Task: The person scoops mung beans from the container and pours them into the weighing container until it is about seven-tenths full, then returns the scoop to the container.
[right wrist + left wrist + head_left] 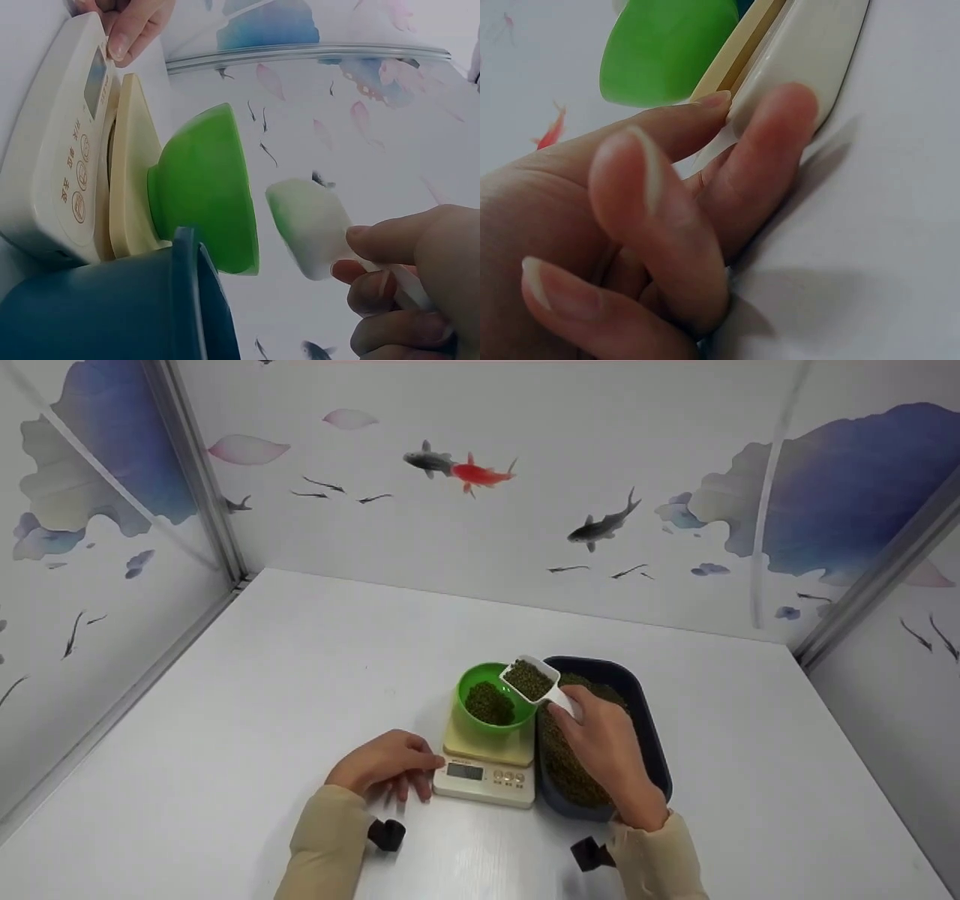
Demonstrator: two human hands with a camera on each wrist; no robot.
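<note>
My right hand [604, 735] grips the handle of a white scoop [307, 225], filled with small green grains that look like mung beans [529, 679]. The scoop is over the right rim of a green bowl [480, 724], which has a heap of the same grains [489, 703] inside. Under the bowl is a kitchen scale [484, 791] with a yellowish platform [135, 172]; its display digits are unreadable. At the scale's left front corner, my left hand [390, 761] touches the edge with its fingertips, the other fingers loosely bent [660, 202].
A dark blue tub [652, 735] of the same grains stands right beside the scale, below my right forearm. The white table [300, 660] is bounded by panels [450, 525] printed with fish at the back and sides.
</note>
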